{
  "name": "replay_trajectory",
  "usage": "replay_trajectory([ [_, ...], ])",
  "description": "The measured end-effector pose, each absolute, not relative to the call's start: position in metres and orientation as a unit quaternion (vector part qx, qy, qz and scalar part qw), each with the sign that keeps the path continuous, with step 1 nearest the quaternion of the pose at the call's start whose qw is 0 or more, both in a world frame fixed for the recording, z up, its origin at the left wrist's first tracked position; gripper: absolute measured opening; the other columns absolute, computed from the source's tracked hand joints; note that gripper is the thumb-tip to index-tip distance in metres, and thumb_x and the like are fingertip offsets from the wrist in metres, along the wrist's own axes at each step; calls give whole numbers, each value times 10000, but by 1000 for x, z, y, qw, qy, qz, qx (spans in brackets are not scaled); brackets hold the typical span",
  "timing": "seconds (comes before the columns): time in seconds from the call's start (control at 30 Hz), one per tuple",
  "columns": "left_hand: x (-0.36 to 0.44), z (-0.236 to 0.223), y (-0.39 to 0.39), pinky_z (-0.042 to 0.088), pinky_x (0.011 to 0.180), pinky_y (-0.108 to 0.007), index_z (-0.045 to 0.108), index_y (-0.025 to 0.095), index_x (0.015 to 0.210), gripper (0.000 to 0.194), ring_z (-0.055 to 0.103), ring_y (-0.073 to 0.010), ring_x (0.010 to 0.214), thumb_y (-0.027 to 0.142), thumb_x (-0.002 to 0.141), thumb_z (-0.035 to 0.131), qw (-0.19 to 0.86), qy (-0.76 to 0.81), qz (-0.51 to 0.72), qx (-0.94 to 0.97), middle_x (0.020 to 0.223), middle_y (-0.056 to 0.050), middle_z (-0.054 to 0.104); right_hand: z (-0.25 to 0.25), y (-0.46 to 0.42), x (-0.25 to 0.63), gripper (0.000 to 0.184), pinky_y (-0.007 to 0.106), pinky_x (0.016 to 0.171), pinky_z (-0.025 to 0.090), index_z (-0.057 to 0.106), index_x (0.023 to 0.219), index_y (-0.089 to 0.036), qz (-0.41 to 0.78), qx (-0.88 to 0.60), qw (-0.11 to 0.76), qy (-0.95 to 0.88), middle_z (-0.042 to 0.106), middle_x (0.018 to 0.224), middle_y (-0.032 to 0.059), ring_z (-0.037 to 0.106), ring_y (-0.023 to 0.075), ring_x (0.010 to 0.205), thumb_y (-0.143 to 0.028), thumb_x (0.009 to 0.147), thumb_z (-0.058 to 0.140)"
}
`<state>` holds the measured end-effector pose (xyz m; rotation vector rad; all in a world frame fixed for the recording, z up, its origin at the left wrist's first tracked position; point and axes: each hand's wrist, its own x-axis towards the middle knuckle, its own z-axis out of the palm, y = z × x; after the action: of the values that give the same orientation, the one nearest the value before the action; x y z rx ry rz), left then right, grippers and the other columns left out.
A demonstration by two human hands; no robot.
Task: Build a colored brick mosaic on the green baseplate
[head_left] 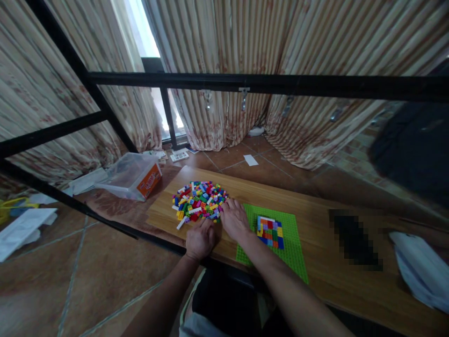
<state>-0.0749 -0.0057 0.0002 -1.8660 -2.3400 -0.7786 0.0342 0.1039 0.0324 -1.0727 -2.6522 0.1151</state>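
Observation:
A heap of small coloured bricks (199,200) lies on the left end of a wooden table (315,206). To its right sits a green baseplate (293,234) carrying a block of red, blue, yellow and orange bricks (270,231). My left hand (199,238) rests on the table at the near edge of the heap, fingers curled under. My right hand (234,219) lies at the heap's right edge, between the heap and the baseplate, with its fingertips down among the bricks. What either hand holds is hidden.
A black metal frame (245,83) crosses the view above and left of the table. A clear plastic box with an orange label (135,175) lies on the tiled floor at the left. A white bag (421,269) sits at the table's right end. Curtains hang behind.

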Motion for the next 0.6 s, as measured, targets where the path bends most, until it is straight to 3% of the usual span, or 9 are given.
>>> replay_trajectory([
  [0.17,-75,0,-6,406,625,-236,546,206,793,188,569,-141,669,198,873,377,26,-752,-258,-606,759,-26,596,31,106,34,197,376,867,377,605,980,-175,43,-362,147,-920,592,1054,109,470,247,1020,-240,936,424],
  [0.37,-76,-1,-5,406,626,-241,554,204,800,194,573,-146,668,209,870,373,20,-755,-257,-603,766,-31,601,30,104,46,160,352,857,388,606,914,-195,86,-360,215,-903,613,995,72,508,227,949,-252,931,457],
  [0.6,-76,-1,-6,388,611,-246,557,209,810,186,569,-147,657,211,867,380,19,-760,-254,-597,763,-26,606,39,103,69,194,321,767,435,608,921,-209,209,-402,299,-840,667,862,44,598,200,828,-298,936,436],
])
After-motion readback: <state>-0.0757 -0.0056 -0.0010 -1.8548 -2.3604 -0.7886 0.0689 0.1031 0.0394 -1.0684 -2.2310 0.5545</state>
